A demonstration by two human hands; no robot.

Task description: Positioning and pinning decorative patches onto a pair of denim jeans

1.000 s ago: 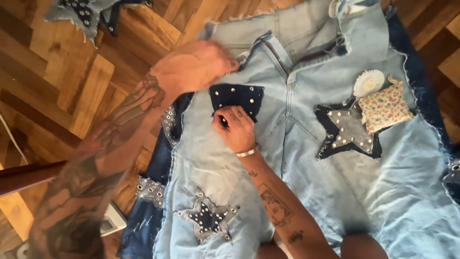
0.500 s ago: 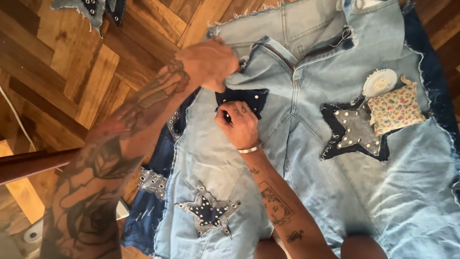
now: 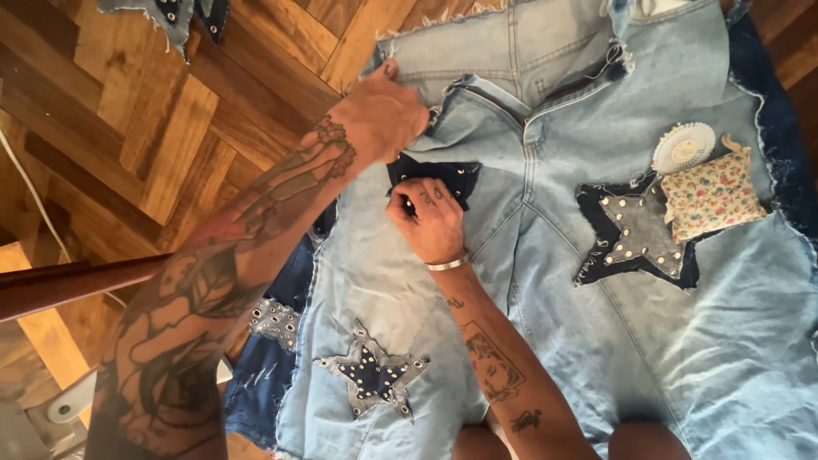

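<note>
On the wooden floor (image 3: 145, 128) we are working over a pale denim garment (image 3: 545, 281) that is lying spread flat, its frayed waistband toward the top of the view. We are laying our left hand (image 3: 381, 117) palm down on the upper left edge of the denim, fingers spread and flat, pressing the cloth without gripping anything. We are curling our right hand (image 3: 432, 220) just below it, fingertips pinched together on the lower edge of a dark studded patch (image 3: 445, 175) that is sitting on the pale cloth; whether anything small is held between those fingertips we cannot tell. A silver bracelet (image 3: 446, 264) is circling that wrist. Well to the right, a larger dark star patch (image 3: 632, 236) with a grey studded centre is lying on the denim, and a floral pincushion (image 3: 712, 194) is resting against its right side, with a round white disc (image 3: 683, 146) touching the cushion's upper left corner. Near the bottom left of the garment a smaller grey star (image 3: 372, 377) with a dark studded middle is lying flat. Darker denim (image 3: 281, 341) is showing beneath the left edge, with a studded grey piece on it. Another scrap of denim (image 3: 175, 15) is lying apart on the floor at top left.
</note>
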